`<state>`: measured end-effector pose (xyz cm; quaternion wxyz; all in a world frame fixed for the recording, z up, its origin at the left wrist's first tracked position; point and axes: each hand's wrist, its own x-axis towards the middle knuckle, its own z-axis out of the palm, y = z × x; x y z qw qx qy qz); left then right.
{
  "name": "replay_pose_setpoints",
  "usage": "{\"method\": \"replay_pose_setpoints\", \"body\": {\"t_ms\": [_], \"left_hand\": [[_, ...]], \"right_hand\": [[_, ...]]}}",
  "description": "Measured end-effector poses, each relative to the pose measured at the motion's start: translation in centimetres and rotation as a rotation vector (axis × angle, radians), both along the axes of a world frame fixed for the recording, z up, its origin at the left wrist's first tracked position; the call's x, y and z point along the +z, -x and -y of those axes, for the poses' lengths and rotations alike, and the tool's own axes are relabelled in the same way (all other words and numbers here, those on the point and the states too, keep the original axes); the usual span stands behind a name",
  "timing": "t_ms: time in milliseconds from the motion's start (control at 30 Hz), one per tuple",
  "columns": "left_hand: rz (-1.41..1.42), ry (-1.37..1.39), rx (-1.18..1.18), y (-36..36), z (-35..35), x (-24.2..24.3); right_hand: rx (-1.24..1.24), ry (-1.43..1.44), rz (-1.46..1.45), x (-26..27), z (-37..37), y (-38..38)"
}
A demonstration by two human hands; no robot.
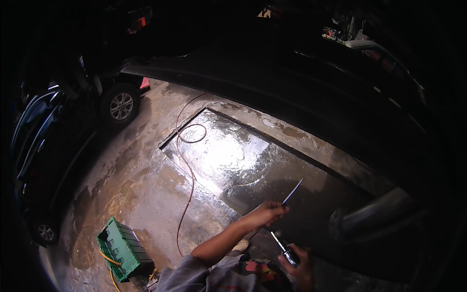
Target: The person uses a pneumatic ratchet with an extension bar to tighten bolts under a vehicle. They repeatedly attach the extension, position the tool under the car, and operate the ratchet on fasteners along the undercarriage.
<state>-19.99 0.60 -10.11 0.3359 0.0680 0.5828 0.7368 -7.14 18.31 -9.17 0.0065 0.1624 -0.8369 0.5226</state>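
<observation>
My left hand (269,212) is closed around a thin, straight metal rod-like tool (293,191), which points up and to the right over the floor. Lower down, in front of my shirt, my right hand (298,263) grips a shiny metal tool (284,249) with a slim shaft, possibly a ratchet with an extension. Its shaft slants up towards my left wrist, and the fingers cover part of its body. A small round fitting (278,233) shows just beyond that shaft, too dim to identify.
A large dark vehicle body (255,87) spans the top and right. A blurred grey cylinder (372,211) juts in at right. A thin hose (192,182) loops across the wet recessed floor panel (219,160). A green plastic crate (126,248) stands lower left; a car wheel (121,106) lies beyond.
</observation>
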Motion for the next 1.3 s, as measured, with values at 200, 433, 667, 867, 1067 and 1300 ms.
{"method": "replay_pose_setpoints", "body": {"t_ms": [200, 433, 667, 867, 1067, 1300], "left_hand": [[0.02, 0.023, 0.006, -0.1, 0.3, 0.0], [-0.785, -0.201, -0.4, -0.5, 2.5, 2.7], [-0.995, -0.185, -0.502, -1.9, 1.8, 3.7], [-0.563, 0.021, -0.241, -2.0, 1.5, 2.1], [-0.48, 0.279, 0.206, -2.6, -0.7, 0.9], [-0.561, -0.007, 0.352, -1.8, 0.9, -0.3]], "right_hand": [[0.083, 0.001, -0.057, -0.2, 0.6, 0.1], [0.265, 0.198, 0.085, -1.0, -1.7, 0.4], [0.285, 0.284, 0.15, -1.2, -2.0, 0.4], [0.18, 0.258, 0.149, -0.7, -1.0, 0.5], [-0.084, 0.179, 0.121, -1.9, 1.7, 0.7], [0.04, 0.181, 0.028, -3.8, 1.3, 0.0]]}}
